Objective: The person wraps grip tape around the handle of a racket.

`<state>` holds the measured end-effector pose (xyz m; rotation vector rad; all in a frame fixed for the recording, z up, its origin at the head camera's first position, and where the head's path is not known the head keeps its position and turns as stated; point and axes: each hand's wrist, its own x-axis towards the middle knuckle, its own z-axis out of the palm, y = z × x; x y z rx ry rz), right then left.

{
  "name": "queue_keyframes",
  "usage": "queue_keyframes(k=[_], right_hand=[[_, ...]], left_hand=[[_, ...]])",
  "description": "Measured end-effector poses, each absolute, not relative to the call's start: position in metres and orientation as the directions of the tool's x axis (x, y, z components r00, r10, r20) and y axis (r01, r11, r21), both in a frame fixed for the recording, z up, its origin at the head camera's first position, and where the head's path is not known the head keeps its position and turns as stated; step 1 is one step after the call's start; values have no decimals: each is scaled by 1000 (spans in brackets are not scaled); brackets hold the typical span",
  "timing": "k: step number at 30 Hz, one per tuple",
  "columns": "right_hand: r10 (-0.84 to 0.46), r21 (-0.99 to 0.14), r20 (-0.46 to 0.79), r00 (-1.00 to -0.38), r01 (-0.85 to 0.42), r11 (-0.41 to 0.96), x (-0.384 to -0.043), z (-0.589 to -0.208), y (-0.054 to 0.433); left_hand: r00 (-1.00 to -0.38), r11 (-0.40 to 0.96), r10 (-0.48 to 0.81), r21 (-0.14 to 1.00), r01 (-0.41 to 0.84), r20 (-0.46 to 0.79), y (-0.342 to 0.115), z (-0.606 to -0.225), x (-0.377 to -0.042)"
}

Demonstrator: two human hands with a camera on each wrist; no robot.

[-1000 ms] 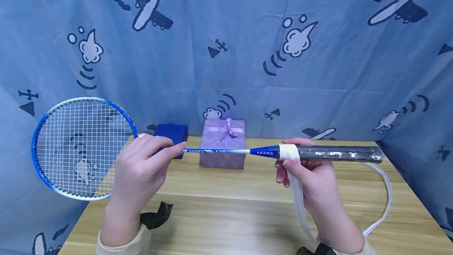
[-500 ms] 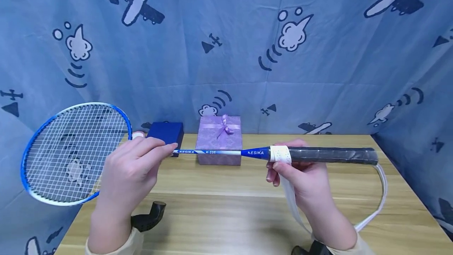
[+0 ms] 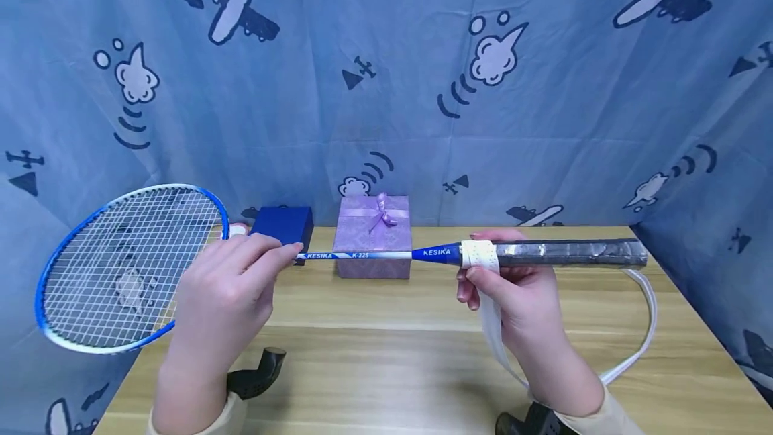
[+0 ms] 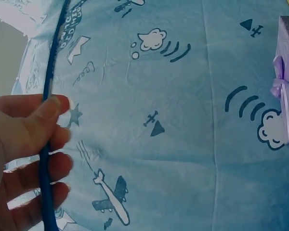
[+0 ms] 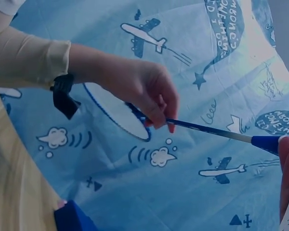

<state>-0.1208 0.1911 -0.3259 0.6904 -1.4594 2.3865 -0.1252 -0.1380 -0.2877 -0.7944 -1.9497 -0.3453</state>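
Note:
A blue and white badminton racket (image 3: pixel 441 253) is held level above the table, its strung head at the left in the head view. My left hand (image 3: pixel 226 287) pinches the shaft close to the head; the left wrist view shows thumb and fingers around the shaft (image 4: pixel 47 168). At the right, my right hand (image 3: pixel 525 294) grips the front end of the black handle (image 3: pixel 568 253). There a white perforated grip tape (image 3: pixel 480 254) wraps the handle, with the right thumb pressing on it. The tape's loose length (image 3: pixel 649 321) hangs down and loops behind the right wrist.
On the wooden table (image 3: pixel 374 361), a purple gift box (image 3: pixel 371 237) with a ribbon bow stands at the back middle. Left of it is a dark blue box (image 3: pixel 282 227). A blue curtain (image 3: pixel 386 99) printed with airplanes closes off the back and sides.
The racket's head has tilted and its strung oval looks narrower. Both hands keep their places on the shaft and handle. The whole view has shifted slightly.

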Motion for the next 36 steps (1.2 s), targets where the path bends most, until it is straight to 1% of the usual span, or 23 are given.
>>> queue_keyframes(k=[4,8,10,11,13,16,18,19,24,26,28,30,33,36], right_hand=[[14,-750,518,-855,-462,-472,-118,-328,187],[64,-774,460,-886,-436,-460,-116,-330,184],[70,-779,447,-892,-426,-460,-116,-330,183],[64,-784,447,-892,-425,-453,-116,-330,184],[28,-781,468,-884,-428,-456,-117,-331,184],[-52,-748,534,-844,-442,-495,-121,-335,186],[-89,-716,575,-813,-448,-535,-124,-337,187],[-101,-701,594,-798,-451,-553,-125,-339,188],[-145,-628,667,-731,-446,-638,-129,-341,188],[-145,-611,680,-719,-445,-655,-129,-340,187],[-133,-613,670,-730,-444,-653,-129,-340,186],[-116,-637,645,-755,-447,-628,-127,-340,185],[-96,-674,610,-786,-452,-584,-126,-339,184],[-88,-670,624,-777,-473,-572,-126,-338,184]], left_hand=[[-313,741,374,-78,667,873,-134,-291,-127],[-353,727,383,-42,686,853,-132,-293,-128],[-365,715,392,-30,698,845,-131,-295,-128],[-356,708,394,-33,705,848,-131,-295,-129],[-314,692,385,-46,721,868,-131,-295,-131],[-246,670,359,-65,740,900,-132,-295,-133],[-226,654,348,-63,754,910,-134,-295,-134],[-227,648,346,-57,759,910,-135,-296,-134],[-271,632,364,-23,775,891,-141,-297,-133],[-275,627,371,-20,779,887,-141,-296,-134],[-271,622,378,-27,782,885,-141,-296,-135],[-266,619,383,-32,785,885,-140,-296,-135],[-280,612,395,-24,791,875,-141,-295,-135],[-295,588,405,0,809,865,-141,-296,-135]])
